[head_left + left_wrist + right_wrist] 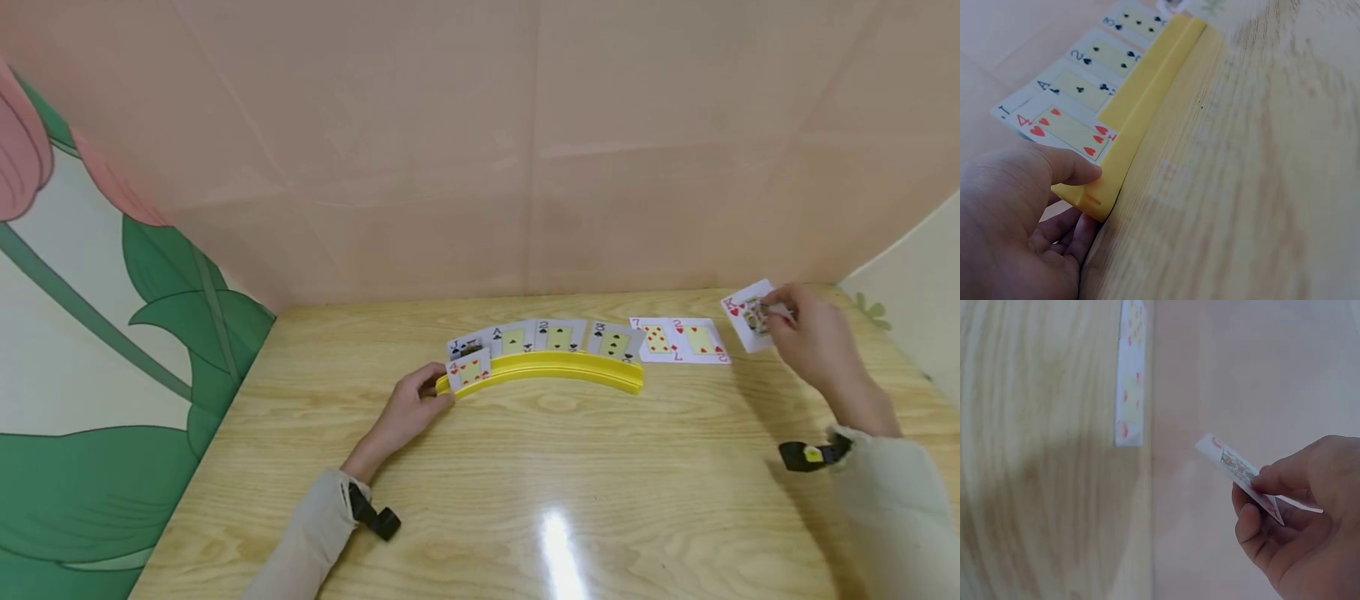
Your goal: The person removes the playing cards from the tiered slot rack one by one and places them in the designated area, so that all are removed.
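Head view shows a king of hearts [750, 315], a white playing card with a red letter and a colourful figure, tilted and raised above the worktop [465, 483] at the far right. The right hand [806, 333] pinches it by its right side, thumb on the face and fingers behind; in the right wrist view another white edge shows among the fingers, though I cannot tell whether it is a second card.

To the king's left, apart from it, a two of hearts [699, 340] and a seven of diamonds [655, 339] lie face up side by side. Next comes a card holder [555, 364], yellow and curved, its middle bowed away from the person. Standing in it from right to left are a spade card [615, 342] whose rank is hard to read, a two of spades [560, 335], an ace of clubs [513, 338] and a jack [455, 344]. A four of hearts [468, 369] stands in front of the jack, partly hiding it.

The left hand [405, 408] grips the holder's left end, thumb on the front just by the four's lower edge; the king is well away from this hand. Beyond the worktop rises a pinkish wall [420, 150].
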`<state>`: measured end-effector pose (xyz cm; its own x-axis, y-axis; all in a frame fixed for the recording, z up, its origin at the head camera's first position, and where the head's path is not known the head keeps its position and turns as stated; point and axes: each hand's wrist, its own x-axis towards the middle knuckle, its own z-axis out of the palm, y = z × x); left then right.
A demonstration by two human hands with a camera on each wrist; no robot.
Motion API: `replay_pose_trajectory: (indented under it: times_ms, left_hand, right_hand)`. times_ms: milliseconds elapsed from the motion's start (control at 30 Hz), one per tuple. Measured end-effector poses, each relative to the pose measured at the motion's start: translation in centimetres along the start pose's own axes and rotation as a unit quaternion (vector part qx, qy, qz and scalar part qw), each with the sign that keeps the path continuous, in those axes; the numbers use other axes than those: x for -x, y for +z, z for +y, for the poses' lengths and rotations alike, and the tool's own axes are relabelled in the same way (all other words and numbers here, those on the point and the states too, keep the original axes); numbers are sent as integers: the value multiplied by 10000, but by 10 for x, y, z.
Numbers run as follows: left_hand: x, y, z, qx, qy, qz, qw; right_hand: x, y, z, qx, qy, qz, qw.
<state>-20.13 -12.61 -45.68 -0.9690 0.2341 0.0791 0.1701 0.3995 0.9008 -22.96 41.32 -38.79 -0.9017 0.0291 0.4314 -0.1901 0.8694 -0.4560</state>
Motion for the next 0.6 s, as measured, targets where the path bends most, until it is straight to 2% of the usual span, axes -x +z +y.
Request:
replay_pose_trajectory:
  times_ms: [33,267,400,500,600]
  left_hand:
    - [-2,1,-6,-7,20,22,10000]
    - [-1,0,-6,-37,63,-10,10000]
    - [-1,-1,-6,-60,30,-1,10000]
    - [0,-1,-5,-8,16,-1,10000]
    - [0,-1,-5,62,43,10,10000]
  right_hand:
    - [0,1,3,15,21,17,10000]
    - [3,5,24,211,173,-238,9993]
    - [5,6,35,340,315,-673,9967]
    - [6,6,44,518,440,-1173,9908]
    - [6,7,52,639,394,-1518,9855]
